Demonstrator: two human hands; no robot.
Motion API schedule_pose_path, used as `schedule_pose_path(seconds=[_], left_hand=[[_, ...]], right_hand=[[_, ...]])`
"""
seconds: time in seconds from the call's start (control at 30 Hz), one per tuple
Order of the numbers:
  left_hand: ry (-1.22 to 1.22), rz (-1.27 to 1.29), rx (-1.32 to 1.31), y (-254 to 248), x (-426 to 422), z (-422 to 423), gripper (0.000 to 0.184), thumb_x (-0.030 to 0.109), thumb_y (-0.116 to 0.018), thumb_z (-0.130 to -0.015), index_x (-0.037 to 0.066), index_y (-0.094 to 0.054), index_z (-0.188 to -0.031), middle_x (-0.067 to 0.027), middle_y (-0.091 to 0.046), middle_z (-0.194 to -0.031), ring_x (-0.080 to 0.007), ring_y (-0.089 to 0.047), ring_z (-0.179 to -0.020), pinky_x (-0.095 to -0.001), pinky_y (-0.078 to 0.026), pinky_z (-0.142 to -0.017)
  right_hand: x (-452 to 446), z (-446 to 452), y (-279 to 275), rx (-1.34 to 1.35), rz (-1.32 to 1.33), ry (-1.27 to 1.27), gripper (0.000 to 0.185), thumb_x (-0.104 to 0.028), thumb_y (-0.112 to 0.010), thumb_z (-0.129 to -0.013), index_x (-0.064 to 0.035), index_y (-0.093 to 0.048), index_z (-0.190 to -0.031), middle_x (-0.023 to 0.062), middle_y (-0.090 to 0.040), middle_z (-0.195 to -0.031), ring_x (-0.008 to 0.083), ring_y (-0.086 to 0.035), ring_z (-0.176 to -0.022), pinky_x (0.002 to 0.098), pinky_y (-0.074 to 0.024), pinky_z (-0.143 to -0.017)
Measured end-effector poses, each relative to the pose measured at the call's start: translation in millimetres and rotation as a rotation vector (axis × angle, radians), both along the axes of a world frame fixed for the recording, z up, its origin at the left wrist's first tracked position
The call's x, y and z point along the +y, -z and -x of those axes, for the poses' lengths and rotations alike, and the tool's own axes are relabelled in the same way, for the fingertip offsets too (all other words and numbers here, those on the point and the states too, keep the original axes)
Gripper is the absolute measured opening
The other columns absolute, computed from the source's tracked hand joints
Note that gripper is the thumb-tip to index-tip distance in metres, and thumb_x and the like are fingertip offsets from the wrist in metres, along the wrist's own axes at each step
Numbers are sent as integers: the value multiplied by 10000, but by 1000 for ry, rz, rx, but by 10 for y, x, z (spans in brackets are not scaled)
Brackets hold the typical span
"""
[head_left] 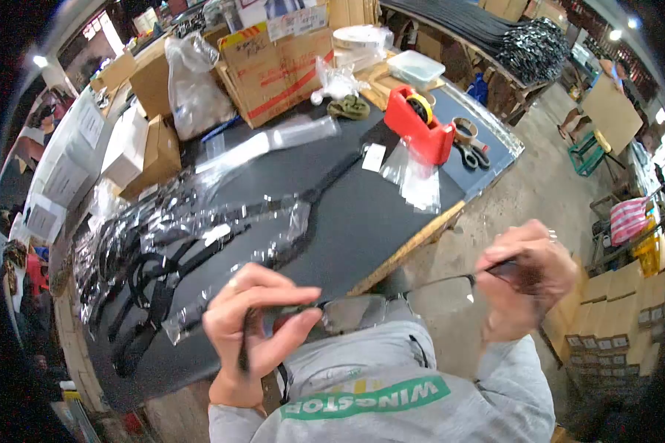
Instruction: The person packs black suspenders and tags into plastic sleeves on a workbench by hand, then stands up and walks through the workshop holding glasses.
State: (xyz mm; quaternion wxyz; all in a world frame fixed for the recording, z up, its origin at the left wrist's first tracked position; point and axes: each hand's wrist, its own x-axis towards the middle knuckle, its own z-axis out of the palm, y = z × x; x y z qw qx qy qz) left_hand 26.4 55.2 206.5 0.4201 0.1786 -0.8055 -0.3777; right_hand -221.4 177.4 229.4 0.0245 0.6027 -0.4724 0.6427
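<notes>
A pair of eyeglasses (pixel 355 313) with clear lenses is held between both hands, in front of the grey sweatshirt. My left hand (pixel 255 321) pinches the dark temple near one lens, thumb and fingers closed on it. At the other side my right hand (pixel 528 277) has its fingers closed round the opposite temple. Left of the glasses, on the dark table (pixel 369 221), lie black straps (pixel 162 284) in clear plastic wrapping. A black cord with a white tag (pixel 374 157) stretches across the tabletop.
A red tape dispenser (pixel 421 125), scissors (pixel 471 153) and a tape roll (pixel 465 130) stand at the table's far right. Cardboard boxes (pixel 277 74) and plastic bags are at the back. A person (pixel 612 70) is in the right background; stacked cartons (pixel 613 314) are at lower right.
</notes>
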Motion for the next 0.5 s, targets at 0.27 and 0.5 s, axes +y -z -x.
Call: schedule_pose_path(seconds=[0.27, 0.5], left_hand=[[322, 24, 583, -78, 461, -539, 252, 50, -810, -671, 16, -617, -830, -129, -521, -888, -135, -592, -613, -210, -529, -555], [186, 138, 924, -196, 594, -461, 293, 65, -799, -678, 100, -548, -825, -10, -388, -815, -78, -425, -561, -177, -375, -426]], right_hand=[[273, -371, -84, -79, 210, -609, 285, -2, -819, -630, -14, -614, -828, 129, -599, -758, 164, -592, -575, 231, -455, -450], [445, -536, -200, -20, 254, -669, 261, -92, -801, -692, -89, -618, -878, 41, -553, -797, 103, -514, -601, 238, -445, -493]])
